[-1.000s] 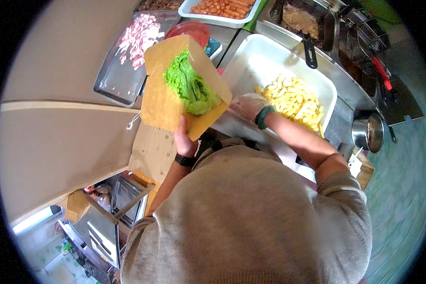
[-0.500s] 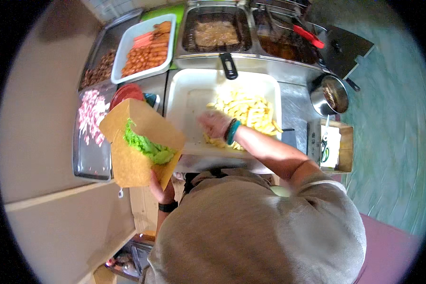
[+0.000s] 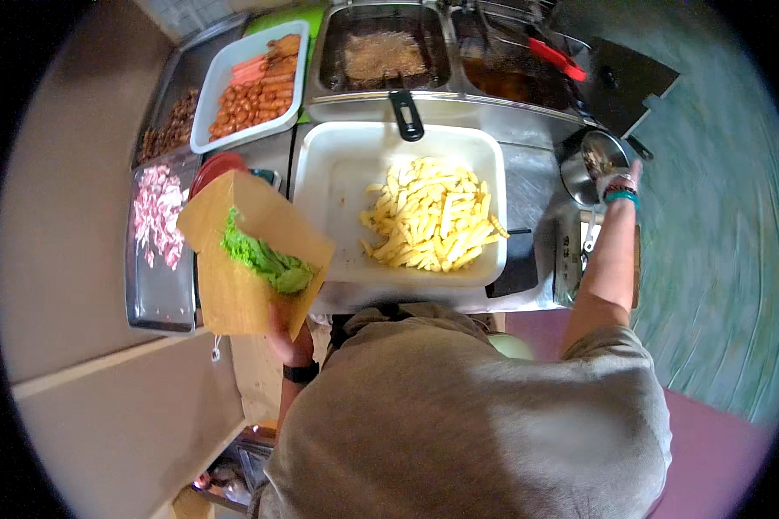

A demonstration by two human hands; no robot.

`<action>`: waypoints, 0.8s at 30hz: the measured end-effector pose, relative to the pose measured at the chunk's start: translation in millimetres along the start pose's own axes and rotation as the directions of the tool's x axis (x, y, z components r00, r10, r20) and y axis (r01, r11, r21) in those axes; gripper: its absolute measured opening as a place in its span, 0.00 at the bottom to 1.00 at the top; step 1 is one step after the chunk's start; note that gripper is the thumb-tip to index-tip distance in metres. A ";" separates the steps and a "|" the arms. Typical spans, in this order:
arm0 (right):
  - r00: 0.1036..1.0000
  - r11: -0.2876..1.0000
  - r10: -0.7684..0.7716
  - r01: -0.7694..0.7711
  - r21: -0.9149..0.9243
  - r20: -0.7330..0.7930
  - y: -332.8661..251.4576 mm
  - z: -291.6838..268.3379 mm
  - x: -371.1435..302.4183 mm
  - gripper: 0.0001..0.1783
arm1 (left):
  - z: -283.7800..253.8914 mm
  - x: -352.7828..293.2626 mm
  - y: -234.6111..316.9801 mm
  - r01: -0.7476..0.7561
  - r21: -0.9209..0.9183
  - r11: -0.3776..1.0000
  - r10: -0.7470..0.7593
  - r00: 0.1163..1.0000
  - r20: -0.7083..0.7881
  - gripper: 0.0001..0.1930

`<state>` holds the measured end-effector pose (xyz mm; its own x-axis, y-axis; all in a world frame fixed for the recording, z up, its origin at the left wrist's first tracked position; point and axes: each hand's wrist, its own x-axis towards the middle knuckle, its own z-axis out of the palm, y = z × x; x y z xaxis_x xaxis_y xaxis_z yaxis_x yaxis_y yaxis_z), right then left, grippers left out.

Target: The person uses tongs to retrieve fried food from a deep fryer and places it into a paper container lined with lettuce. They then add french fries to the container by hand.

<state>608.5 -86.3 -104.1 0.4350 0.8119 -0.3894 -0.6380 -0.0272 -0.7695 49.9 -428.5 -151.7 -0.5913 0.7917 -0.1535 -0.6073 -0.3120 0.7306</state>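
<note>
On the left, my left hand (image 3: 291,340) grips the lower edge of an open brown paper food box (image 3: 234,298). Green lettuce leaves (image 3: 267,261) lie inside it. Far over to the right, my gloved right hand (image 3: 620,178) is at the near right rim of a round metal pot (image 3: 577,179). Dark food shows in this pot. The right fingers are mostly hidden, so their grip is unclear. Between my hands stands a white tub (image 3: 329,208), with a heap of pale yellow fries (image 3: 433,216) toward its right side.
Behind the tub are two metal fryers (image 3: 337,102); a black basket handle (image 3: 406,116) juts toward me. Red-handled tongs (image 3: 556,59) lie over the right fryer. A white tray (image 3: 201,130) of sausages and a metal tray (image 3: 160,307) of chopped pink meat are left. A box (image 3: 569,259) sits below the pot.
My right hand has left the fries in the tub and moved right to the metal pot. The left hand keeps hold of the paper box, nearly unmoved.
</note>
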 end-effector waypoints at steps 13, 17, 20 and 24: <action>0.722 0.644 -0.128 0.582 -0.496 0.680 150.4 90.7 -157.5 0.17 | 5.6 -15.4 11.3 -0.058 0.535 0.843 0.188 0.963 -0.191 0.18; 0.170 0.533 0.334 0.778 -0.334 0.927 226.1 132.7 -214.5 0.11 | 16.9 -8.0 17.2 -0.237 0.809 0.538 0.321 0.945 0.063 0.18; -0.150 -0.156 0.720 0.917 0.368 0.678 306.8 146.5 -214.4 0.13 | 14.0 -8.4 15.2 -0.032 0.281 0.959 0.066 0.991 -0.114 0.20; 0.238 -0.344 0.784 0.935 0.083 0.573 312.1 174.9 -276.6 0.15 | 5.8 -13.9 19.3 0.053 -0.015 0.998 -0.055 0.989 -0.139 0.21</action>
<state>177.9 -217.3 -148.0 -0.7610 0.5060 -0.4059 0.5738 0.8169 -0.0574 49.4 -442.4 -131.5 -0.6248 0.7272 -0.2842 -0.6462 -0.2772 0.7110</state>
